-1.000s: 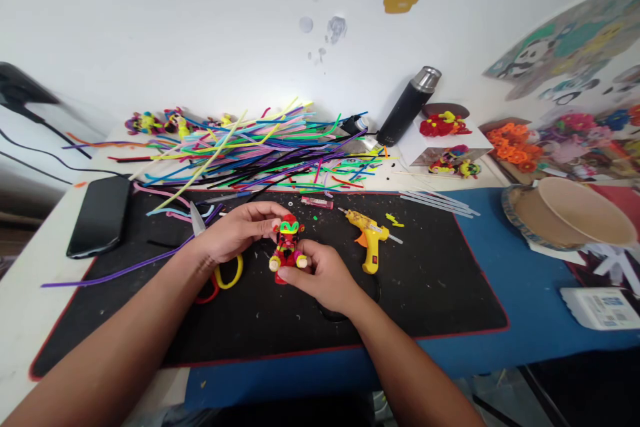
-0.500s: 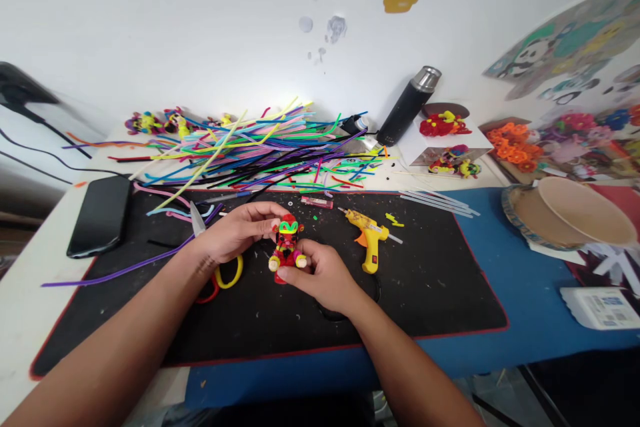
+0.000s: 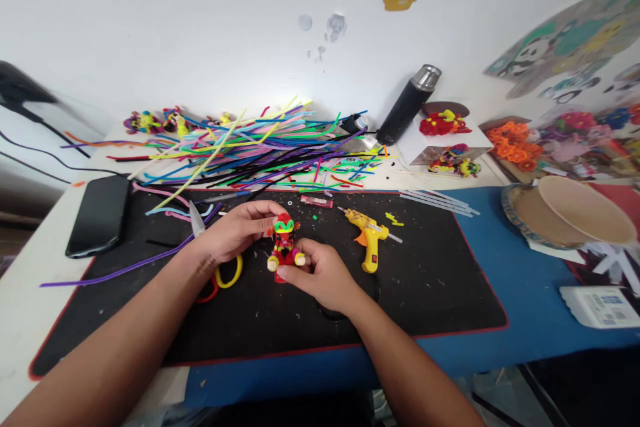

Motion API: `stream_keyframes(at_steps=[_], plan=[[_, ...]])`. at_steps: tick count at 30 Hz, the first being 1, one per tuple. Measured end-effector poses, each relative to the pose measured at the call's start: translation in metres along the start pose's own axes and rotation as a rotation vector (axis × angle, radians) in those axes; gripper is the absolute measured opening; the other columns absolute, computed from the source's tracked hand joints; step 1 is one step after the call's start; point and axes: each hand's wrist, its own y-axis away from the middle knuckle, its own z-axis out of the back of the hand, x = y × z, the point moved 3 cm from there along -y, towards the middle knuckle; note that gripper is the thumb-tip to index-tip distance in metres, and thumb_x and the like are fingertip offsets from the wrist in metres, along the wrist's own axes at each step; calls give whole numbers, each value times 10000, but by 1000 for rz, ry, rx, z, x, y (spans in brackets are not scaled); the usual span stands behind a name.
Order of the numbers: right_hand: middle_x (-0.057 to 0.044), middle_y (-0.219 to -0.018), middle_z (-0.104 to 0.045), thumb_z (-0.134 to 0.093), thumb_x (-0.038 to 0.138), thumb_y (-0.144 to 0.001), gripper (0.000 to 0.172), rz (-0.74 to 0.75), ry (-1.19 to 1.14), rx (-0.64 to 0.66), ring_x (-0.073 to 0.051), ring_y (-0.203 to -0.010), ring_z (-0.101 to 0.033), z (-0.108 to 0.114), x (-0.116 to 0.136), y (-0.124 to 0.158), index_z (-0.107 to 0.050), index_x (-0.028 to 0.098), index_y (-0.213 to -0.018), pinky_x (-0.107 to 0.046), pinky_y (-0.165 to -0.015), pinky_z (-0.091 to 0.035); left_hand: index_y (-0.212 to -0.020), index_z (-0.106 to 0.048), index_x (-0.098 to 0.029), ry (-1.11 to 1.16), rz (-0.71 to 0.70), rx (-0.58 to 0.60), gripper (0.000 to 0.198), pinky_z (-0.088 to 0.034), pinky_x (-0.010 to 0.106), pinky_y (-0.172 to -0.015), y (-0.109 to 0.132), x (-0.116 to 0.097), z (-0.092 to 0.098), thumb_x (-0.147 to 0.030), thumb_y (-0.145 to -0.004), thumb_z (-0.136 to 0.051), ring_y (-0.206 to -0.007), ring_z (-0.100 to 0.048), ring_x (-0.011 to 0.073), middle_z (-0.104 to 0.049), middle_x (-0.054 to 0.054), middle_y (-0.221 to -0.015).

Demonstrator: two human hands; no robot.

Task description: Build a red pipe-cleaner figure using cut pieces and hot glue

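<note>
A small red pipe-cleaner figure (image 3: 283, 247) with a green and yellow face stands over the black mat (image 3: 440, 280). My left hand (image 3: 235, 230) pinches its head from the left, fingers closed. From the right, my right hand (image 3: 320, 273) grips its body and lower part, fingers curled around it. Scissors (image 3: 220, 267) with yellow and red handles lie just under my left wrist.
A yellow glue gun (image 3: 369, 235) lies right of the figure. Behind the mat lies a heap of coloured pipe cleaners (image 3: 260, 147), with a black flask (image 3: 407, 105) and finished figures (image 3: 445, 123) to its right. A phone (image 3: 99, 213) rests at the left, paper plates (image 3: 575, 210) at the right.
The figure's head has shifted slightly left and down between my fingers. Both hands stay where they were.
</note>
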Motion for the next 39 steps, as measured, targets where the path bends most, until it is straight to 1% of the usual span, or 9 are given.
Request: stream_keyframes(at_steps=[3,5,7,10,12,15,19,28,39], plan=[[77,-648,-402,-794,474,-853,358,9,-14,-28,-109,-593,-320,1,1,-1,-552,217,-790,-260,-534,-249,-1068,-830,-167,-1,20,-46,435,-559,219,-690,0,-3,1,-375,-719,-985,-751,-692,144,-781,72,-949],[75,-647,-403,-790,485,-846,366,12,-25,-53,-111,-594,-324,1,2,-1,-544,220,-786,-261,-540,-248,-1094,-817,-179,-23,-2,-83,437,-568,233,-697,2,-11,4,-400,-747,-965,-746,-676,146,-756,54,-905],[74,-645,-401,-787,497,-836,369,8,-49,-74,-114,-593,-321,1,3,-1,-540,225,-791,-264,-540,-239,-1006,-802,-172,-77,-71,-113,376,-555,238,-672,7,-24,7,-466,-800,-916,-699,-638,143,-697,30,-781],[84,-618,-374,-788,505,-818,384,-2,-90,-103,-113,-574,-297,1,4,-2,-519,233,-788,-268,-528,-213,-876,-753,-169,-297,-128,-104,407,-543,255,-680,18,-43,8,-561,-840,-855,-703,-627,158,-689,42,-781],[89,-601,-364,-794,502,-810,393,1,-92,-120,-113,-570,-292,1,4,-2,-505,236,-784,-265,-527,-211,-924,-751,-178,-477,-122,-56,397,-531,260,-703,25,-49,3,-557,-852,-845,-739,-619,168,-696,41,-807],[90,-598,-371,-792,505,-809,401,3,-87,-130,-113,-570,-304,1,3,-2,-494,239,-782,-261,-530,-225,-1008,-738,-197,-602,-107,-14,384,-504,257,-686,31,-48,-8,-540,-865,-836,-766,-617,174,-705,40,-878],[89,-605,-381,-784,508,-808,404,-6,-106,-131,-112,-565,-298,0,1,-3,-481,242,-780,-263,-528,-225,-1022,-726,-203,-675,-110,-7,377,-499,271,-691,31,-42,-16,-549,-892,-800,-772,-615,184,-707,41,-889],[91,-605,-363,-787,523,-805,421,-8,-93,-122,-112,-568,-299,0,5,-2,-474,243,-772,-263,-529,-221,-1009,-736,-205,-734,-155,-51,341,-482,276,-749,30,-45,-13,-540,-946,-741,-821,-601,189,-695,36,-901],[84,-628,-375,-778,472,-827,347,7,-72,-117,-111,-578,-317,1,4,-1,-532,229,-790,-266,-534,-229,-998,-759,-206,-741,-132,-96,342,-443,272,-691,29,-42,-11,-542,-938,-741,-769,-579,186,-688,28,-842]])
